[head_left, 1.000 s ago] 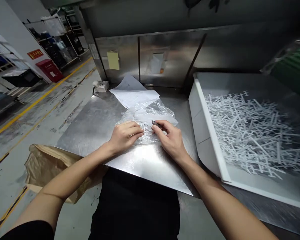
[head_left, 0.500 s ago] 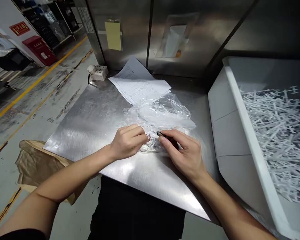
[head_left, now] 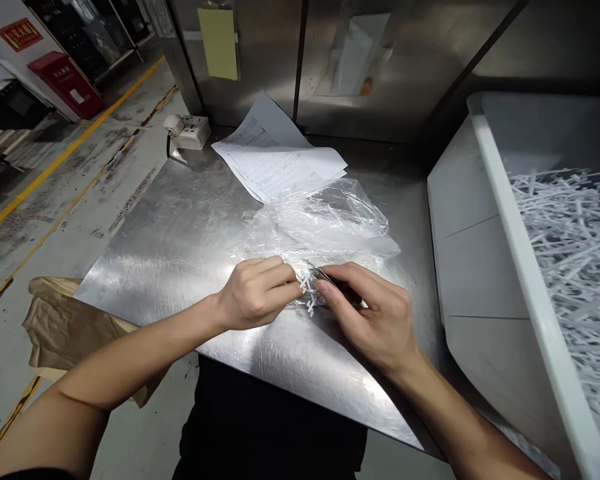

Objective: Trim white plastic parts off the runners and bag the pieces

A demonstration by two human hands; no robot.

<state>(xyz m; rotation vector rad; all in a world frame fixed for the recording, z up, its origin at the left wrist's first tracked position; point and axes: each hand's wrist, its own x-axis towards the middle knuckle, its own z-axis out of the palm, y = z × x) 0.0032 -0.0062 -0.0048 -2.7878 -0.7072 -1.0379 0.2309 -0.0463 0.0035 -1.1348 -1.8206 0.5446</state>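
Observation:
My left hand [head_left: 261,293] is closed in a pinch on a small white branched plastic piece [head_left: 305,281], whose stubby ends stick out past the fingertips. Close to its right, my right hand [head_left: 373,310] wraps round a small dark hand tool [head_left: 324,273] with a thin shiny tip. That tip points left and lies against or just beside the white piece; contact cannot be made out. Most of the tool is hidden in the palm. Under and behind both hands a crumpled clear plastic bag [head_left: 330,217] rests on the steel table [head_left: 155,240].
A large white bin [head_left: 517,233] at the right holds many white plastic sprue pieces [head_left: 575,247]. Printed sheets [head_left: 280,157] lie behind the bag, near a power socket block [head_left: 193,132]. A brown paper bag [head_left: 70,327] stands on the floor at the left.
The white piece now shows more between my hands, with ends hanging lower. Both hands stay close together, and the view has shifted slightly.

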